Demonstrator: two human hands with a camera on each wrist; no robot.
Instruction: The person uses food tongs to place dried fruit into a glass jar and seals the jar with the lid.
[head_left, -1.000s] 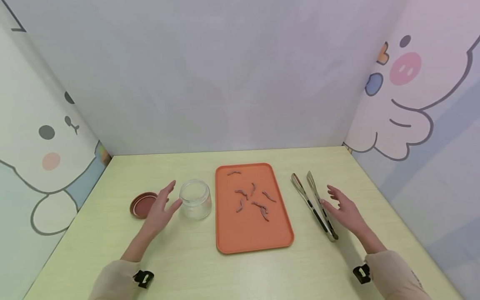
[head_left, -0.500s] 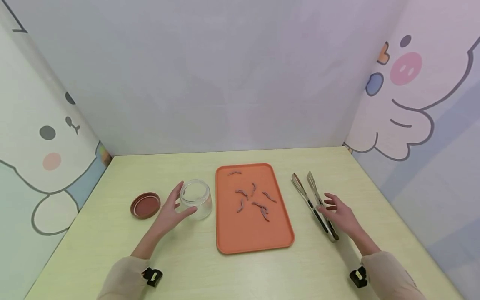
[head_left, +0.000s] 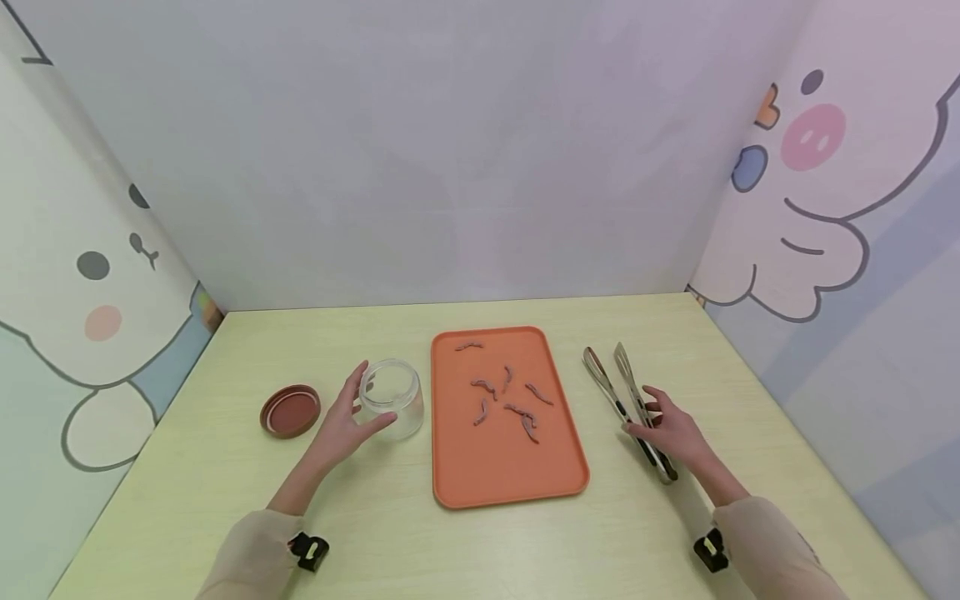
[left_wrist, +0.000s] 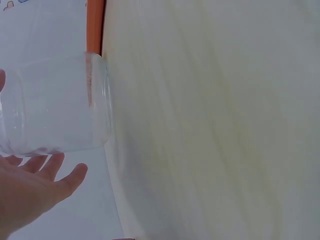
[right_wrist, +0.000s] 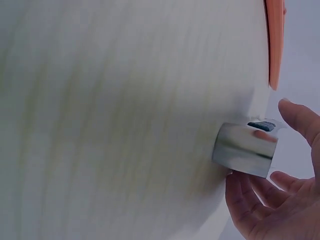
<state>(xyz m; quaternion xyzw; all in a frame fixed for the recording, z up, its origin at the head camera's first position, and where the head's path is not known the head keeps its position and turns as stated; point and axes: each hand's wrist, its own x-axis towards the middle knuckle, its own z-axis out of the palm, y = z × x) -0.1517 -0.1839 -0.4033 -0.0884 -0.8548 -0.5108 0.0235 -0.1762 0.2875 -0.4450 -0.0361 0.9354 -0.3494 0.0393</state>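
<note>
Jar (head_left: 410,412): straddled with unclenched left hand (head_left: 341,427). Tongs (head_left: 619,408): likewise with unclenched right hand (head_left: 675,433). Risked toppling the jar by squeezing unevenly.

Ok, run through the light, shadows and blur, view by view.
Head: bright, soft shadow beside the right sleeve; left wrist: dimmer, the table blurry, broad faint shadow near the glass jar; right wrist: also dim, table grain blurred, darker shadow beside the tongs, whose shiny metal end shows reflections.

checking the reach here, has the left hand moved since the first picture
Yes, the left hand has moved rightward in the head view: it hid part of the unmoved lid, and now shows clear of it, by the jar.
</note>
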